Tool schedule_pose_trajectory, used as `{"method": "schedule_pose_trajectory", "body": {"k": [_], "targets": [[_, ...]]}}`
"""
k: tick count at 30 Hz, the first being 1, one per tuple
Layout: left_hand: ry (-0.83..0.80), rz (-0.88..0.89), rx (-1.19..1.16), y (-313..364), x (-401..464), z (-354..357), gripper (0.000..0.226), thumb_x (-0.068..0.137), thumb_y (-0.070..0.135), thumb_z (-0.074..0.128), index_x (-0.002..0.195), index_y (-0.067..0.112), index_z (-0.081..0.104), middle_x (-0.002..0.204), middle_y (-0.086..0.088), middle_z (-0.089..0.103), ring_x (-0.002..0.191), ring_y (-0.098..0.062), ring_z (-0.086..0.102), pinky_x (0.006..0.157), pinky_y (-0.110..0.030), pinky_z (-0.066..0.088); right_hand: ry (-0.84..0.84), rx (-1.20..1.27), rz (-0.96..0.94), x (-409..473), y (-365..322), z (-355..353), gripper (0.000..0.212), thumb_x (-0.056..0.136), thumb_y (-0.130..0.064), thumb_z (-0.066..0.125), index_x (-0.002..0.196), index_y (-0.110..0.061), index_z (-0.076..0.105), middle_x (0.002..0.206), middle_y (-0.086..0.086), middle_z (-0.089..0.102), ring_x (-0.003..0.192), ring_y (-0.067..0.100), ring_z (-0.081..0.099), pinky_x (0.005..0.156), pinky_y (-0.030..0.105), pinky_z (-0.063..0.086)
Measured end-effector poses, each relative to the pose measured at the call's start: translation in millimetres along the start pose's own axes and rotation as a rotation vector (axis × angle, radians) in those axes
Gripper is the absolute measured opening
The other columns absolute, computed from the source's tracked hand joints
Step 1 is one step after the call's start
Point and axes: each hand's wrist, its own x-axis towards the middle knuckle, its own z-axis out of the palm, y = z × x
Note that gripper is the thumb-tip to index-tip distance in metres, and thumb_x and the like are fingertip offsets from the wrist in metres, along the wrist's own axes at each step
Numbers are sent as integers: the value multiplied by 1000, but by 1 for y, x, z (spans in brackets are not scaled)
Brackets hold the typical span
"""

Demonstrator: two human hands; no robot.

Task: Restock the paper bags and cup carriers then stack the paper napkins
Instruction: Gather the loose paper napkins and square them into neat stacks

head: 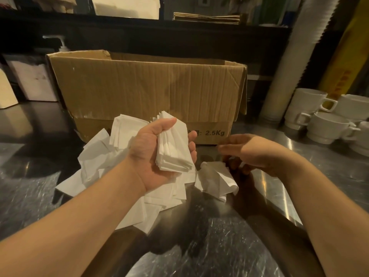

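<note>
My left hand (148, 154) is palm up and grips a neat stack of white paper napkins (172, 148) between thumb and fingers. Under and left of it a loose heap of napkins (103, 156) lies spread on the steel counter. A crumpled napkin (216, 179) lies just right of the heap. My right hand (251, 151) hovers over that crumpled napkin with its fingers curled downward, blurred, and I cannot see whether the fingertips touch it.
A brown cardboard box (143, 86) marked 2.5Kg stands open behind the heap. White mugs (323, 118) are stacked at the right beside a tall sleeve of paper cups (295, 62). Flat brown paper bags (207, 18) lie on the dark back shelf. A pump bottle (63, 45) stands back left.
</note>
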Motion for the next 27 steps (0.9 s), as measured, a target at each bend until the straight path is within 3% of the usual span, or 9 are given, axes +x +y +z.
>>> {"method": "schedule_pose_trajectory", "body": {"k": [2,6,8,11,15,17,20,24,27], "targets": [[-1,0,-1,0,0,0,46,90,33,65,129,9,61,107,-15,72,81,-27,66,82,-40,56,-38,-85,-76,-9,-3,-6,22,94,-42,70,115,-35,64,108,-4,70,97,17,68,79,31,59],[0,4,9,-1,1,1,47,90,33,66,129,8,61,108,-15,72,81,-27,66,82,-40,56,-161,-179,-136,-31,-17,-6,71,65,-73,69,122,-33,56,111,-10,63,100,10,64,84,28,56],[0,6,16,-1,1,1,49,89,33,66,131,8,61,109,-15,72,80,-27,66,82,-40,56,-173,-284,-141,-33,-22,8,76,65,-76,68,126,-34,50,107,-15,55,97,7,59,80,25,53],[2,10,15,-1,1,1,49,86,32,67,129,10,61,107,-15,72,81,-27,66,83,-40,55,-65,-453,-121,-24,-26,29,54,87,-50,75,130,-33,47,117,-7,52,97,14,57,70,22,49],[9,15,20,0,1,1,46,88,33,66,127,11,61,105,-15,72,81,-27,66,83,-40,55,68,-411,-25,-12,-24,21,37,99,-16,63,135,-23,58,133,6,57,116,26,58,94,36,55],[3,13,29,0,2,0,48,88,33,66,130,11,60,106,-15,72,81,-27,67,84,-40,55,114,-298,-45,-11,-25,16,28,103,-20,56,131,-23,62,129,5,60,114,26,59,88,36,55],[-35,-6,21,1,4,-3,59,85,32,67,139,10,56,113,-16,72,81,-27,68,81,-40,57,207,175,-122,-17,-19,14,10,103,-31,58,109,-26,65,104,-1,65,92,17,61,66,25,49],[-56,-16,58,0,4,-5,67,77,30,70,139,11,57,114,-17,72,79,-25,68,70,-39,60,30,680,-197,-28,-21,7,12,98,-18,62,108,-22,67,99,4,71,82,20,72,58,27,58],[-105,-15,80,1,4,-5,61,78,29,67,134,7,62,105,-16,70,77,-24,66,72,-39,58,-33,827,-221,-33,-24,2,15,98,-13,58,109,-19,67,89,6,73,65,17,73,53,29,59]]}}
